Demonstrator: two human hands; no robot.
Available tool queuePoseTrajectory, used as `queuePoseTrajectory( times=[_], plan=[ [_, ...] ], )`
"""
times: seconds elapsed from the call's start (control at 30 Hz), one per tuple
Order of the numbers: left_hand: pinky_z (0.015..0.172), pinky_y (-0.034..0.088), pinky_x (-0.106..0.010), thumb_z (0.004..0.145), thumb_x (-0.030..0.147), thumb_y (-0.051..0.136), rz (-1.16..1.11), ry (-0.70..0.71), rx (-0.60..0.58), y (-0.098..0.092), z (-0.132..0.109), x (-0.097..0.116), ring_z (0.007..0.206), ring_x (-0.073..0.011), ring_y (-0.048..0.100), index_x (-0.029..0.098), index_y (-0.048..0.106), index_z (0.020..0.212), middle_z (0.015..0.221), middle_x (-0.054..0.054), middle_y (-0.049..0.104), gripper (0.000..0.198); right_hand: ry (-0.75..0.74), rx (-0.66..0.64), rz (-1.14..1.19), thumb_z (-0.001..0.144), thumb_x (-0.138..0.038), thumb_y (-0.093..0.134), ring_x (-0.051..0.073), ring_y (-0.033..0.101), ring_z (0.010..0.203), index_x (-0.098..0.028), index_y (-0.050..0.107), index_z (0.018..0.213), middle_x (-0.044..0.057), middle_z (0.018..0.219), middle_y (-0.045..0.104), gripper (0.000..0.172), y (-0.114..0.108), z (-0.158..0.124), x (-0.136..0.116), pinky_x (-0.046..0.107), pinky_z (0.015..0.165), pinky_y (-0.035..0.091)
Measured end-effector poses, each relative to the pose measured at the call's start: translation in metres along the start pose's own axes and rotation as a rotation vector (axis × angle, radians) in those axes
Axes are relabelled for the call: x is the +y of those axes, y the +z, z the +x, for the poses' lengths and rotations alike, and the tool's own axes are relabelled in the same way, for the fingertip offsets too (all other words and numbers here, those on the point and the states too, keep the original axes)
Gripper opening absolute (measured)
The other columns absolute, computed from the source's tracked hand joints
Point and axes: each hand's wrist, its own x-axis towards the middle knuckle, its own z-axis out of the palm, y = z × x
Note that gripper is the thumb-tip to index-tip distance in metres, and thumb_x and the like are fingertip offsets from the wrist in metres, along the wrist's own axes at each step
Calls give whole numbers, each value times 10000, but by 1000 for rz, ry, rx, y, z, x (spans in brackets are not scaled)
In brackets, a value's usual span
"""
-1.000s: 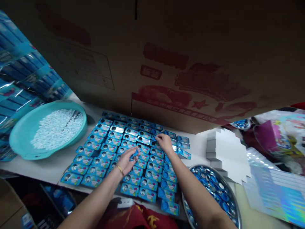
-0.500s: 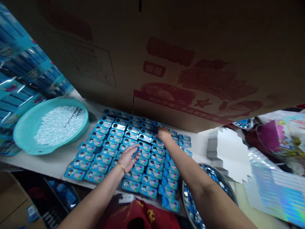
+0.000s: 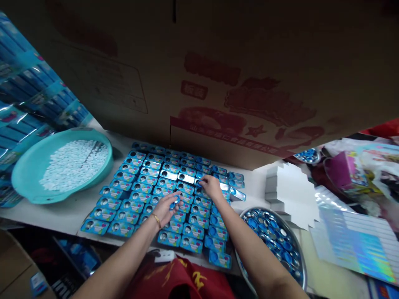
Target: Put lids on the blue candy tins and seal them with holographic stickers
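Observation:
My left hand (image 3: pixel 167 207), palm up with curled fingers, holds small round blue metal discs (image 3: pixel 175 202) above the middle of the layout. My right hand (image 3: pixel 211 185) reaches farther back. Its thumb and fingers are pinched at a flat box, on what looks like another blue disc, mostly hidden by the fingertips. Under both hands lie several rows of small flat blue boxes (image 3: pixel 168 238). Many have a dark round hole at one end; those in the right-hand columns, such as the front box (image 3: pixel 220 259), show a blue disc there.
A teal basin (image 3: pixel 23 176) of small white pieces stands left. On the right is a metal bowl (image 3: pixel 304 265) of blue and silver discs, beside stacked white cards (image 3: pixel 294 195) and shiny sheets (image 3: pixel 355 245). A large cardboard carton (image 3: pixel 140 133) walls off the back. Blue packs (image 3: pixel 34 83) are piled left.
My right hand has moved slightly nearer and left, from a back-row box to one closer. My left hand stays almost in place with its discs. The view has shifted a little.

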Motion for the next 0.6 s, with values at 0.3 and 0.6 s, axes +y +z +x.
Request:
queuePoseTrajectory(
  times=[0.3, 0.6],
  plan=[
    [482, 417, -156, 686, 137, 599, 63, 10, 55, 10, -8, 4, 628, -99, 601, 133, 597, 920, 865, -104, 653, 234, 151, -166, -388, 554, -219, 707, 268, 577, 912, -165, 596, 972, 147, 984, 613, 437, 0, 52, -16, 312, 708, 438],
    [688, 504, -265, 701, 60, 541, -55, -1, 22, 10, -16, 7, 861, -187, 611, 117, 542, 1042, 955, -134, 633, 346, -8, -61, -339, 742, -265, 552, 215, 554, 945, -199, 564, 1028, 104, 1020, 593, 294, -3, 9, -25, 303, 758, 414]
  ],
)
